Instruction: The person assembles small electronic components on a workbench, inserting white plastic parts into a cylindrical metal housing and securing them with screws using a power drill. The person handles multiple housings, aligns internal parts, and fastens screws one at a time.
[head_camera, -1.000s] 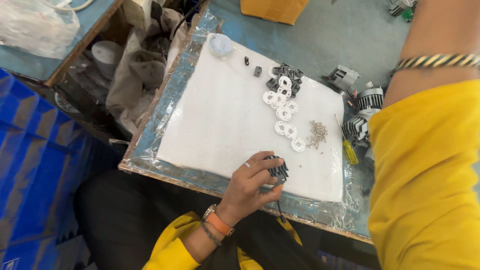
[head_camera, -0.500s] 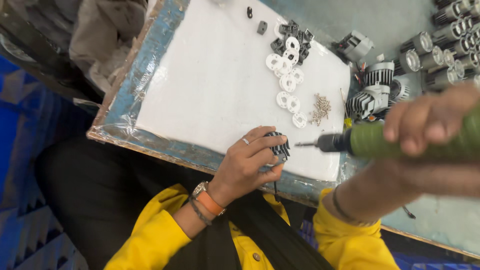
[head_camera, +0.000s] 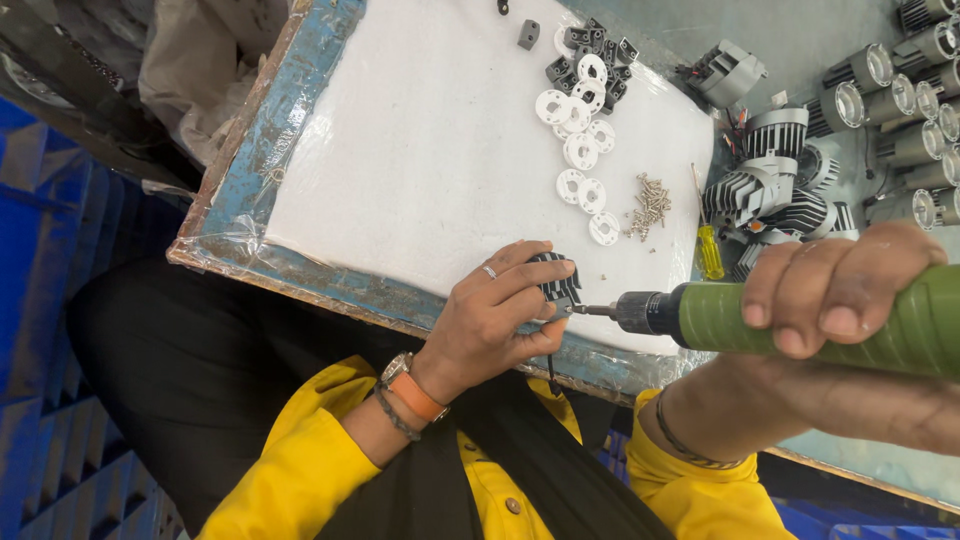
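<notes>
- Our left hand (head_camera: 490, 320) pinches a small black finned part (head_camera: 556, 284) at the near edge of the white pad (head_camera: 430, 160).
- Our right hand (head_camera: 835, 290) is wrapped around a green electric screwdriver (head_camera: 800, 322), its bit touching the part.
- White rings (head_camera: 578, 150) and loose screws (head_camera: 650, 205) lie farther off.

No packages, labels, signs, screens visible.

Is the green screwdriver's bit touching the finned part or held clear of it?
Touching: the green power screwdriver lies level, its bit tip meeting the black finned part.
</notes>
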